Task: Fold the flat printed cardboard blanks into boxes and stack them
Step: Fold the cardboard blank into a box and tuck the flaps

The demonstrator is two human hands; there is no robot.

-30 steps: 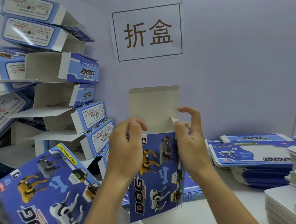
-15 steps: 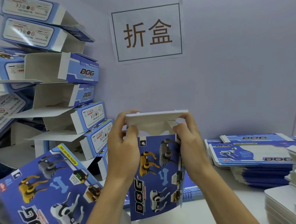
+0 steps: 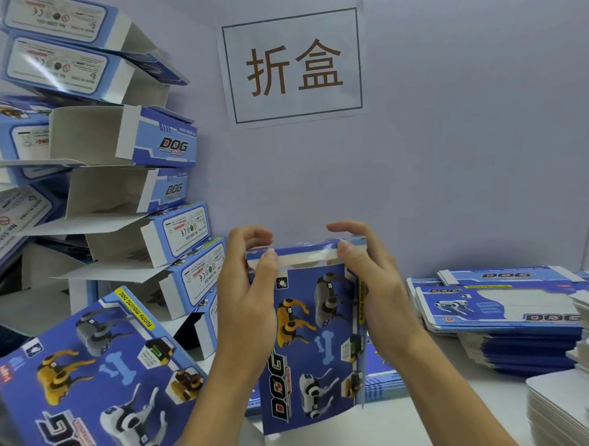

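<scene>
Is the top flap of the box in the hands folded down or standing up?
Folded down: the top flap lies across the box top.

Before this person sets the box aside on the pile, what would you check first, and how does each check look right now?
1. Left hand holds the box: ok, fingers curl over its top corner.
2. Right hand holds the other corner: ok.
3. Top flap folded over: ok.
4. Flap tucked fully in: not ok, a white strip still shows along the front.
5. Bottom end closed: cannot tell.
6. Pile of folded boxes steady: not ok, it leans unevenly.
</scene>
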